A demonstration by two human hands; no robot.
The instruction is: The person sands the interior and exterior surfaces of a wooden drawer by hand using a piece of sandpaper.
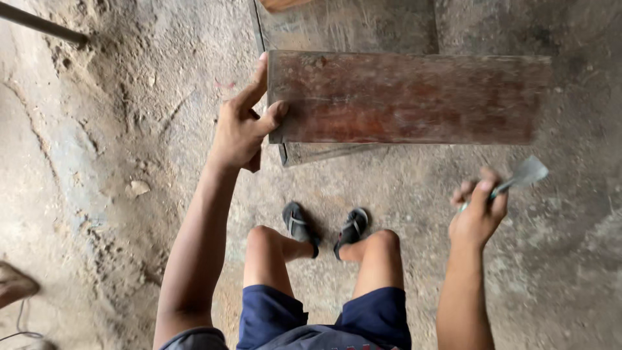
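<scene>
A reddish-brown wooden plank (408,97) lies crosswise in front of me, held up off the dirt floor. My left hand (241,126) grips its left end, thumb and index finger along the edge. My right hand (478,210) is closed around the handle of a metal scraper (523,175), whose flat blade points up and right, below the plank's right part and apart from it. A second, greyer board (343,26) lies under and behind the plank.
Bare dirt floor (129,129) all around. My legs and sandalled feet (324,227) stand just below the plank. A dark rod (39,23) crosses the top left corner. Someone's foot (13,285) shows at the left edge.
</scene>
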